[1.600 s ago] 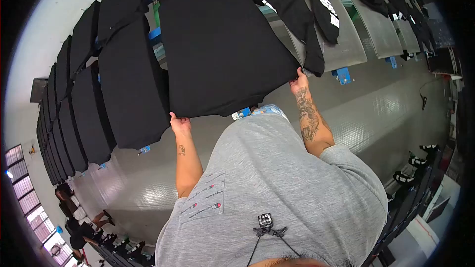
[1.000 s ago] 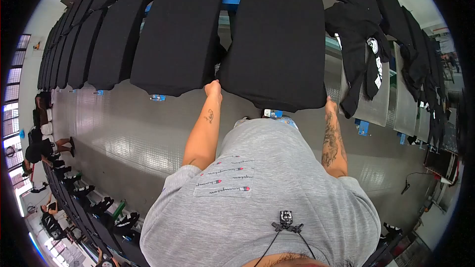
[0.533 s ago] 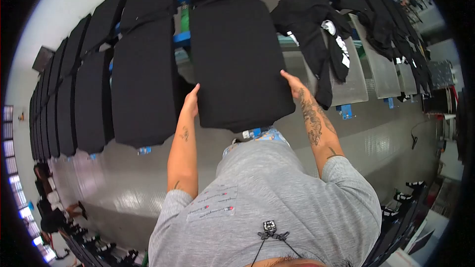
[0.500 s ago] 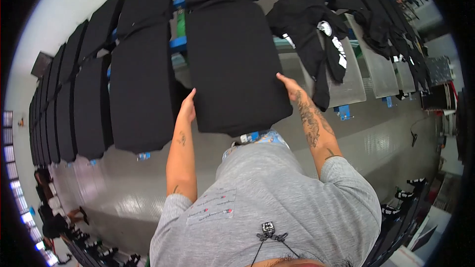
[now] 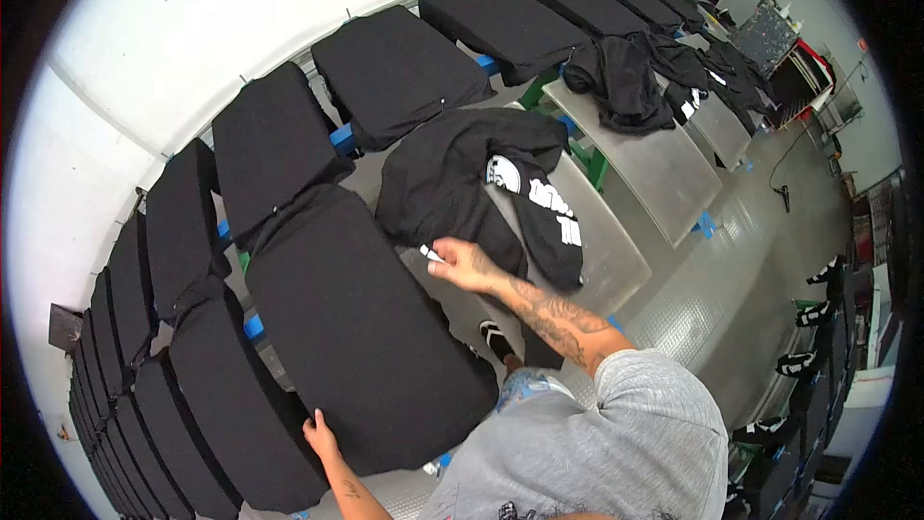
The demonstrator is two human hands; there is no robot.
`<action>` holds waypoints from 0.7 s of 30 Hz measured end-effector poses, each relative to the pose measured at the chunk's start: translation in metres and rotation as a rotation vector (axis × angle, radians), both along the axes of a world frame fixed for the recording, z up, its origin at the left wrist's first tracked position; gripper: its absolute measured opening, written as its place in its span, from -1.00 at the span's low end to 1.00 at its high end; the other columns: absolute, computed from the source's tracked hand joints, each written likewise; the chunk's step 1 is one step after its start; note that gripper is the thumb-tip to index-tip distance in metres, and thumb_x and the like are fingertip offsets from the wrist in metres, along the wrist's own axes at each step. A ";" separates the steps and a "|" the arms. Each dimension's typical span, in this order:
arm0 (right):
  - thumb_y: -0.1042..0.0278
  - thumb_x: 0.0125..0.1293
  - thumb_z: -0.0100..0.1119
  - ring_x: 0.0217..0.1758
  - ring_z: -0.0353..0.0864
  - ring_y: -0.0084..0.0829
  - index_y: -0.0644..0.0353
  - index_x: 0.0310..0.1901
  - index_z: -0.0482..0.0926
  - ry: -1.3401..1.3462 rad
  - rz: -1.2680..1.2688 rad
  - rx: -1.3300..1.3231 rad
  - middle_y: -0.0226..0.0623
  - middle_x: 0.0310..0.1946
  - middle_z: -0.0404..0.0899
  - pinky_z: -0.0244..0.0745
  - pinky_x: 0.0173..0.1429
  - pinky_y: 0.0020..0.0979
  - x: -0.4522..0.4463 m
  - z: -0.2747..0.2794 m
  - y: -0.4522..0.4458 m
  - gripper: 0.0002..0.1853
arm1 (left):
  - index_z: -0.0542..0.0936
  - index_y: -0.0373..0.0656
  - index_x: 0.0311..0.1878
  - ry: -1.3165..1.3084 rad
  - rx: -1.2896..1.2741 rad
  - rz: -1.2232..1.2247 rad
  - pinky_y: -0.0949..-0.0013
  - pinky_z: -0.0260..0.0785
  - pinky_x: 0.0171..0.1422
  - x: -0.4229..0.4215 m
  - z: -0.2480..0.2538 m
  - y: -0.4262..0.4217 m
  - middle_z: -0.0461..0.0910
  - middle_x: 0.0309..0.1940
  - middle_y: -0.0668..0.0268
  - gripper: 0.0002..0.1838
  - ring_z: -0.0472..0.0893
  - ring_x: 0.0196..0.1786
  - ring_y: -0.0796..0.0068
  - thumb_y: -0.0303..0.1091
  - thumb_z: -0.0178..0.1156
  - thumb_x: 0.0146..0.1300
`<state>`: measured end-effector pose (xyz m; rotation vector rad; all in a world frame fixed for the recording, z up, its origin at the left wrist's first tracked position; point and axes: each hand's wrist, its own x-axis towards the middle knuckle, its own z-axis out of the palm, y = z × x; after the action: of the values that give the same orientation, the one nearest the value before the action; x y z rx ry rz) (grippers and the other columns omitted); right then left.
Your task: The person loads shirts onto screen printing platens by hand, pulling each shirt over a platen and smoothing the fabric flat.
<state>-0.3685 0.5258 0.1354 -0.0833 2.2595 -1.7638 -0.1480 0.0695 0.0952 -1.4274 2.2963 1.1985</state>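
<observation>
A black garment (image 5: pixel 371 327) is stretched smooth over the board in front of me. My left hand (image 5: pixel 320 435) rests at its left edge near the front corner, fingers apart. Over the gap to the right, my right hand (image 5: pixel 460 266) is closed at the edge of a loose black garment with white print (image 5: pixel 452 169), where a small white piece shows at the fingertips. That garment lies bunched on a bare grey board (image 5: pixel 616 265).
More boards covered in black cloth (image 5: pixel 399 67) stand in rows at the left and back. Further right, another grey board (image 5: pixel 654 169) bears a bunched black garment (image 5: pixel 626 87). A white wall (image 5: pixel 192 19) runs behind.
The view has swung to the right. My right hand has left the smooth garment's right edge and reached the loose printed one; my left hand remains at the smooth garment's left side.
</observation>
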 end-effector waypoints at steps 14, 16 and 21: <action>-0.13 0.26 0.16 -0.11 0.57 -0.07 0.20 -0.09 0.51 0.650 -0.142 1.182 -0.15 -0.17 0.53 0.51 -0.09 -0.10 -0.173 -0.038 0.131 -0.51 | -0.01 -0.13 0.52 -0.270 -0.683 -0.084 -0.36 -0.32 0.47 0.046 -0.007 0.233 -0.21 0.53 -0.05 -0.16 -0.20 0.57 -0.09 0.15 -0.02 0.35; -0.08 0.31 0.12 -0.20 0.62 -0.04 0.23 -0.15 0.50 0.627 -0.133 1.081 -0.08 -0.24 0.54 0.56 -0.14 -0.12 -0.175 -0.043 0.125 -0.56 | -0.06 -0.14 0.52 -0.306 -0.653 0.101 -0.42 -0.27 0.44 0.049 -0.017 0.248 -0.27 0.52 -0.15 -0.15 -0.26 0.55 -0.22 0.21 -0.10 0.38; -0.09 0.31 0.12 -0.17 0.60 0.14 0.28 -0.23 0.51 0.537 -0.066 0.978 0.07 -0.24 0.60 0.51 -0.10 0.01 -0.095 0.015 0.112 -0.53 | -0.18 -0.42 0.48 -0.122 -0.680 -0.016 -0.15 -0.37 0.55 0.090 -0.029 0.292 -0.34 0.47 -0.32 -0.07 -0.28 0.53 -0.28 0.18 -0.11 0.39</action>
<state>-0.4633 0.6378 0.1509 -0.3056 3.2665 -0.5042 -0.0580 0.3615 0.0663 -1.5982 2.7454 0.2950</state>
